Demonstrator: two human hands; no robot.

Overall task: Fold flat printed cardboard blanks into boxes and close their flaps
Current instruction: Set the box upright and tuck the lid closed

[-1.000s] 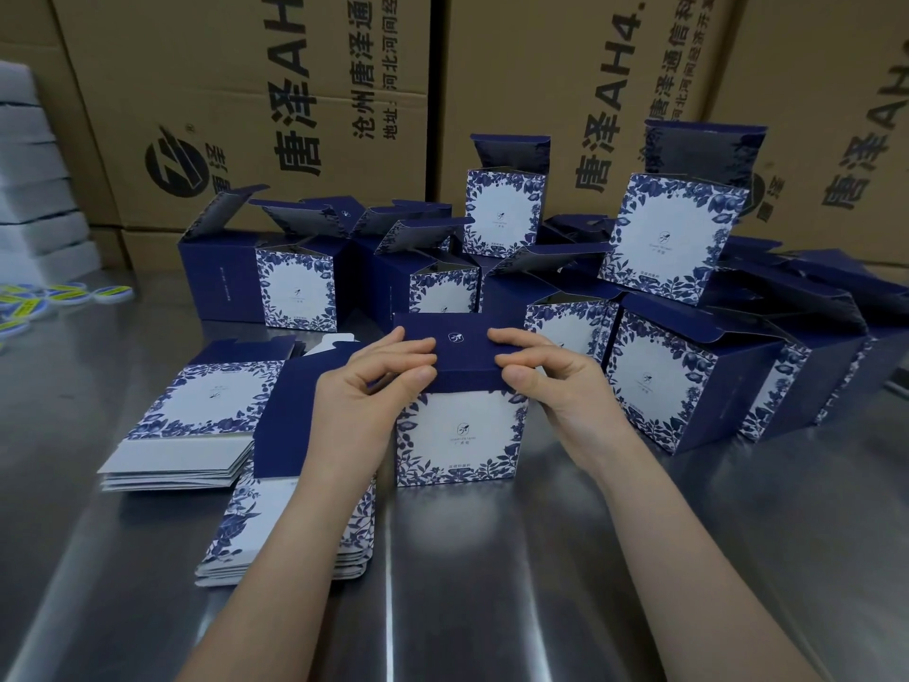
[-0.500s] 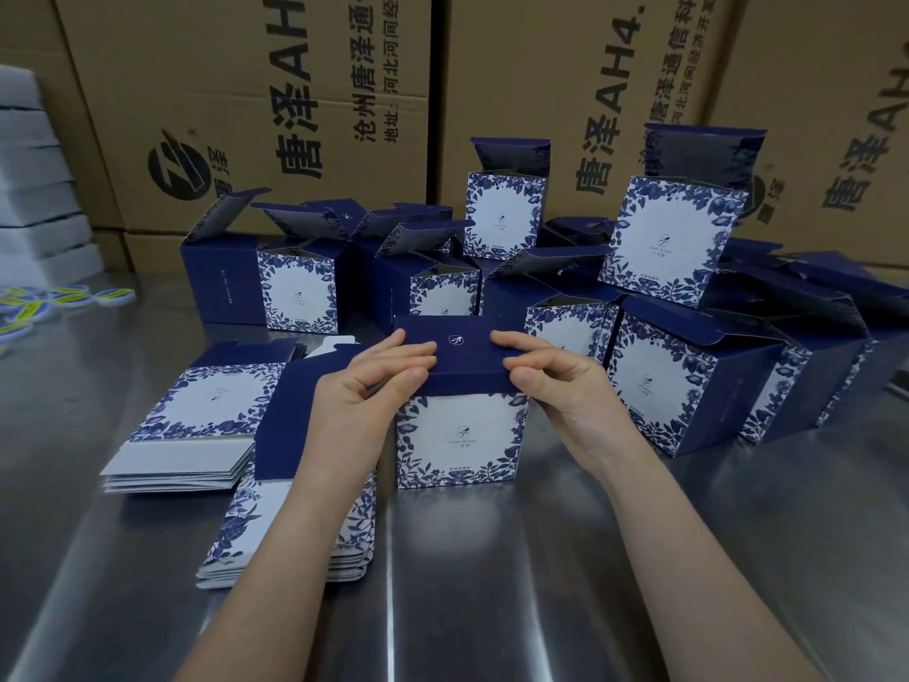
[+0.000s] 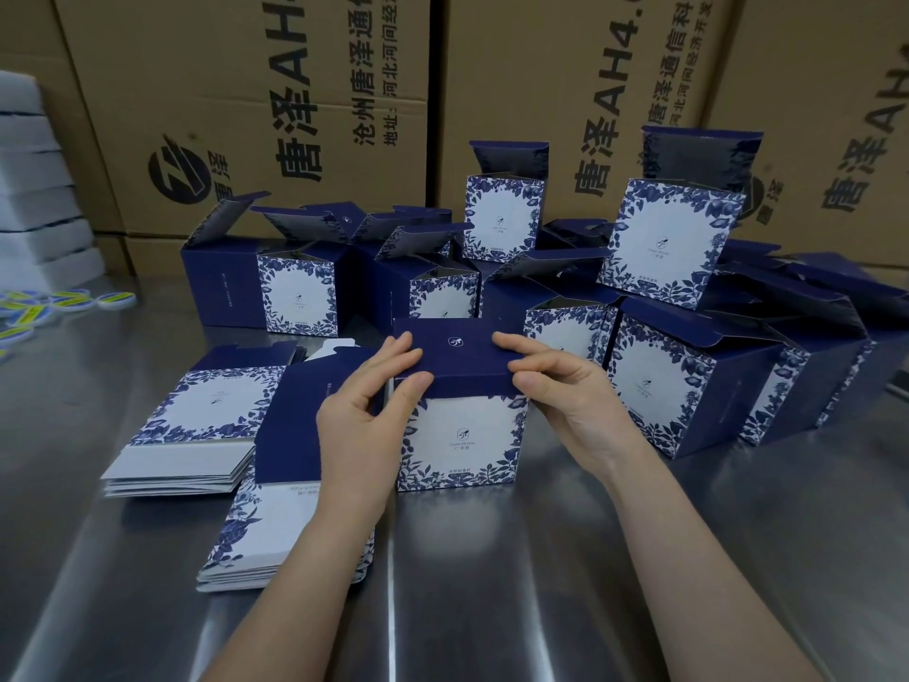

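Box (image 3: 460,435) was stood upright on the steel table (image 3: 541,607), pretty much dead centre and near, white floral face turned toward the camera. Its navy lid (image 3: 455,347) was folded down over the top, with a navy strip left hanging over the top of the front face. The lid's left front corner was pinched by the left hand (image 3: 354,425), fingers laid on top and thumb pressed on that strip. Same deal at the right corner with the right hand (image 3: 565,391). Two stacks of flat blanks (image 3: 196,420) were laid just left of the box, the nearer one partly covered by the left arm. Loads of folded boxes (image 3: 659,386) with lids left up were crowded behind and to the right. Brown cartons (image 3: 295,91) were stacked along the far side, and white foam slabs (image 3: 34,199) were piled far left.
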